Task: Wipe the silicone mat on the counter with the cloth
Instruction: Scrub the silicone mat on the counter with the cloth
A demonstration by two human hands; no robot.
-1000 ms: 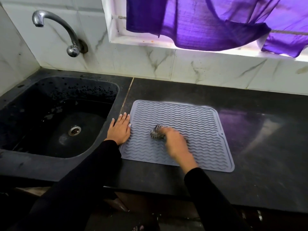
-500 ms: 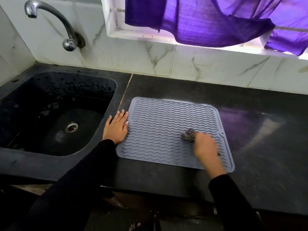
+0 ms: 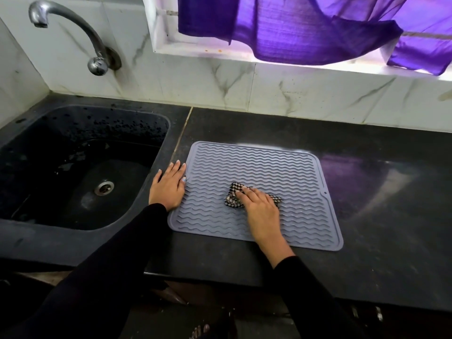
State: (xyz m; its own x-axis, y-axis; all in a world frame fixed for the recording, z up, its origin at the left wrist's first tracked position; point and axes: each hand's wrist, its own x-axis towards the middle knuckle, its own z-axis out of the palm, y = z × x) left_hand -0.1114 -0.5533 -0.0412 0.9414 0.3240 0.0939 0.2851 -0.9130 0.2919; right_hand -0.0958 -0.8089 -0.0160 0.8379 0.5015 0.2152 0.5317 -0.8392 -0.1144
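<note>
Since half a second ago, the cloth (image 3: 235,197) has been swept leftward to the middle of the silicone mat (image 3: 288,172). At the mat's left edge the left hand (image 3: 168,185) is laid flat, fingers straight, on the dark surface (image 3: 381,216). The checked cloth is pressed down under the extended fingers of the right hand (image 3: 260,206).

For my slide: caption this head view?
Right hand wipes grey mat with checked cloth; left hand steadies its edge.

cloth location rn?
Head view: the checkered cloth lies near the middle of the grey silicone mat, pressed under the right hand, right of the sink.
</note>
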